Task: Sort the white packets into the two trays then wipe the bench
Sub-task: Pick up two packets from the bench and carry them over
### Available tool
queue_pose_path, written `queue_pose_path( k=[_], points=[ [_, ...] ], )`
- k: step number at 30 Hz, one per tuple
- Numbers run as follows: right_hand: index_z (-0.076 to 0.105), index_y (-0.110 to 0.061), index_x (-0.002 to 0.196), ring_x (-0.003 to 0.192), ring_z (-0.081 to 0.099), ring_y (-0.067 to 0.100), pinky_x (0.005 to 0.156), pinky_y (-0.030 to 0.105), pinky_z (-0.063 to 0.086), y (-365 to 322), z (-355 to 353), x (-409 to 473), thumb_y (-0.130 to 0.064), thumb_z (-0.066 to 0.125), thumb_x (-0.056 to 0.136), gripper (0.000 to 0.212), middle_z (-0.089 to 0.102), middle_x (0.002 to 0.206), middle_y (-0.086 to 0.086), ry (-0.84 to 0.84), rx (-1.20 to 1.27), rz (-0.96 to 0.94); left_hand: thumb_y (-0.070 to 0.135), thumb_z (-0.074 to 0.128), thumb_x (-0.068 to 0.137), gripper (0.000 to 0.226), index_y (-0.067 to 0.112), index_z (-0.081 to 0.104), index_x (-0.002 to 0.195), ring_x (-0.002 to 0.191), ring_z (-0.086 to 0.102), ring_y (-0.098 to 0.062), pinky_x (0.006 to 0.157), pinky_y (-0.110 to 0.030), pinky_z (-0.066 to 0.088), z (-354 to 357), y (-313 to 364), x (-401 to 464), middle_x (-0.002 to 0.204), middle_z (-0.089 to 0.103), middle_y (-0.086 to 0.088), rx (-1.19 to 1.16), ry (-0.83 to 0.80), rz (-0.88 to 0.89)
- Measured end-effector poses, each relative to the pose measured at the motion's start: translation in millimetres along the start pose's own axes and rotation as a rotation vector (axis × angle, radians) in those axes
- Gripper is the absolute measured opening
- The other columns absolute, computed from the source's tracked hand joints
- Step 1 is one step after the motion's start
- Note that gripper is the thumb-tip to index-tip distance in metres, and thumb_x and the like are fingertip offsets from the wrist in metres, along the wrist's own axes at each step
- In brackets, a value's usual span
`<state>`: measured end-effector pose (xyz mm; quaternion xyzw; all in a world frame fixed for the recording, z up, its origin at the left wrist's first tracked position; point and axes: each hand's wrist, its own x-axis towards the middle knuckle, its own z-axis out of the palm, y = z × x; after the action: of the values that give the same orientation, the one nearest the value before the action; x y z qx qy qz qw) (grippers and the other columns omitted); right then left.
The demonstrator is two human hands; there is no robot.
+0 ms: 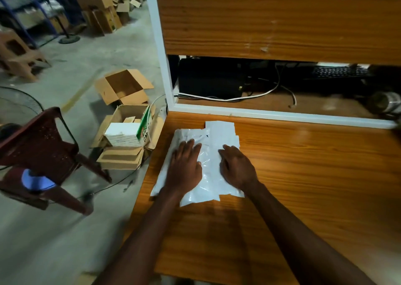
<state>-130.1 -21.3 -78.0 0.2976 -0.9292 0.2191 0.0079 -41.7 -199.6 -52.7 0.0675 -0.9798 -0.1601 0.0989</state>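
Dim indoor light leaves soft shadows and a faint sheen on the orange wood-grain worktop (303, 176), with wide-angle bending and blur toward the edges.

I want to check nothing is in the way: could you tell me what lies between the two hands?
In the head view, only the white packets lie between the left hand and right hand; both hands rest flat on them.

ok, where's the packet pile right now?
In the head view, the white packets lie on the bench near its left edge, below the white frame, with the left hand and right hand flat on them.
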Motion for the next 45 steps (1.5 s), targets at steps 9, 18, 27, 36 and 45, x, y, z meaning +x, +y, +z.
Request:
queue_pose_path(
  k=[9,18,27,36,45],
  points=[
    [0.033,-0.027,0.152,0.152,0.014,0.039,0.117,0.060,0.023,-30.7,8.6,15.1,-0.050,0.028,0.103,0.055,0.018,0.165,0.015,-0.075,-0.112,0.205,0.062,0.017,0.092,0.070,0.031,0.027,0.154,0.152,0.003,-0.030,0.120,-0.058,0.004,5.4,5.9,9.0,0.165,0.014,-0.002,0.144,-0.073,-0.075],
    [0.023,-0.029,0.155,0.154,0.004,0.037,0.119,0.061,0.012,-29.0,2.5,10.0,-0.056,0.022,0.095,0.066,0.008,0.167,0.014,-0.112,-0.190,0.213,0.054,0.022,0.095,0.067,0.031,0.016,0.157,0.152,-0.007,-0.029,0.119,-0.058,-0.005,10.9,3.9,3.4,0.166,0.001,-0.002,0.263,-0.128,-0.025],
    [0.035,-0.022,0.154,0.154,0.006,0.038,0.122,0.056,0.013,-27.2,11.2,1.5,-0.041,0.024,0.107,0.052,0.016,0.166,0.014,-0.062,-0.107,0.208,0.040,0.038,0.101,0.054,0.030,0.029,0.153,0.152,0.008,-0.031,0.120,-0.057,0.001,18.4,10.1,5.2,0.164,0.019,-0.005,0.295,-0.125,0.041],
    [0.043,-0.013,0.148,0.149,0.021,0.044,0.117,0.056,0.024,-34.5,-18.9,-8.8,-0.022,0.045,0.102,0.047,0.029,0.160,0.021,0.113,-0.043,0.230,0.029,0.045,0.101,0.048,0.027,0.040,0.148,0.149,0.021,-0.032,0.119,-0.056,0.016,3.3,21.2,14.5,0.160,0.031,-0.004,0.091,-0.010,0.071],
    [0.047,-0.017,0.145,0.149,0.025,0.041,0.115,0.055,0.029,-20.7,-54.8,-82.2,-0.029,0.042,0.103,0.044,0.034,0.159,0.019,0.366,-0.045,0.451,0.033,0.038,0.101,0.049,0.026,0.038,0.150,0.150,0.020,-0.031,0.121,-0.056,0.014,6.8,71.9,12.7,0.161,0.029,-0.005,-0.101,-0.015,0.272]
  ],
)
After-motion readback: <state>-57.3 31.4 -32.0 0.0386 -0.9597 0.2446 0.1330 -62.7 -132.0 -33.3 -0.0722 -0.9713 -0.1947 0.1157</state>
